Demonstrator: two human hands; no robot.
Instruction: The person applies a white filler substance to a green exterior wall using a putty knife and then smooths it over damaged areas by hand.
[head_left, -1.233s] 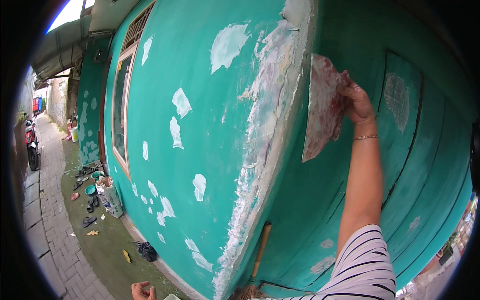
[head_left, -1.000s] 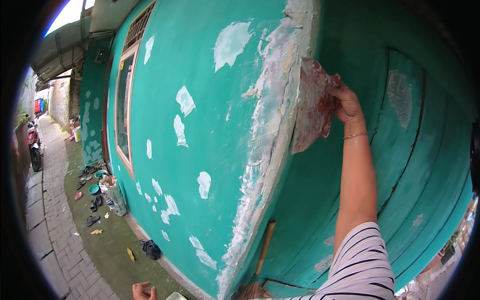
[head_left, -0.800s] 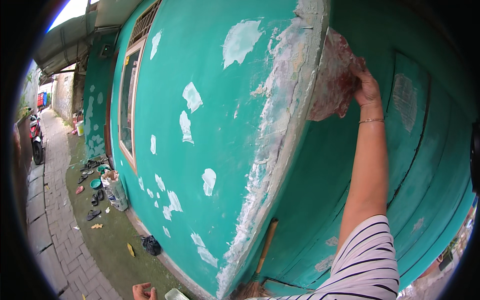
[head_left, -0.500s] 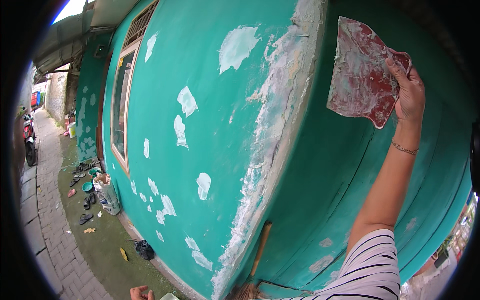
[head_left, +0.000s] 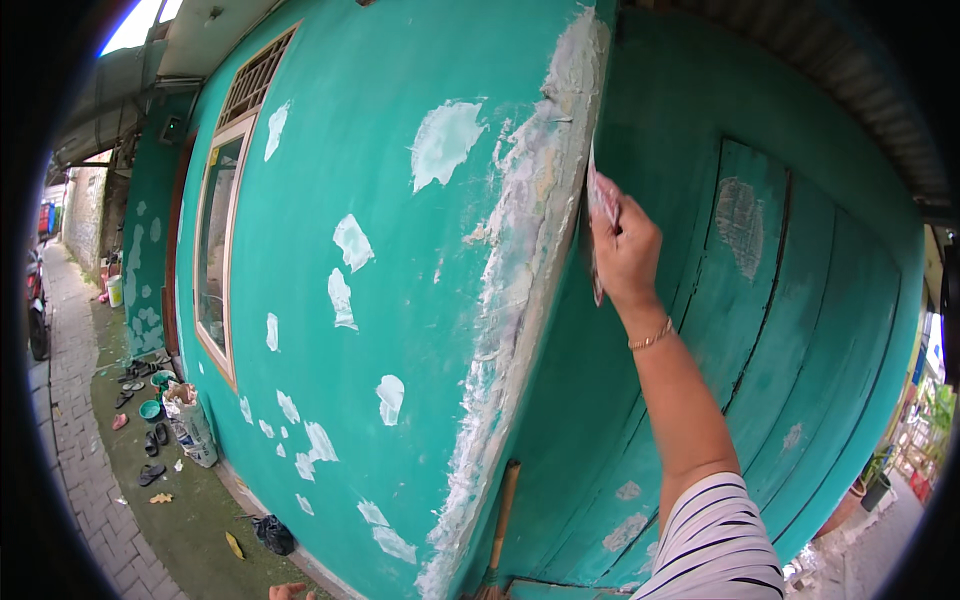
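Observation:
My right hand [head_left: 627, 245] is closed around a dark red putty spreader [head_left: 600, 195] smeared with pale filler. The spreader appears nearly edge-on, upright against the side face of the wall corner [head_left: 540, 230], along its upper part. Rough white and grey putty coats this corner from top to bottom; whether the blade touches it along its whole length cannot be made out. Of my left hand [head_left: 288, 592] only a few fingers show at the lower edge. The rest is cut off, so its grip is hidden.
Pale filler patches [head_left: 447, 143] dot the green wall [head_left: 400, 300]. A window [head_left: 222, 240] is at left. A broom [head_left: 505, 520] leans below the corner. Sandals [head_left: 152, 474], a white sack [head_left: 190, 425] and a black plastic bag [head_left: 272, 535] lie along the wall foot.
My right hand has brought the spreader left to the corner and turned it from face-on to edge-on. The view has shifted right, and less of my left hand shows.

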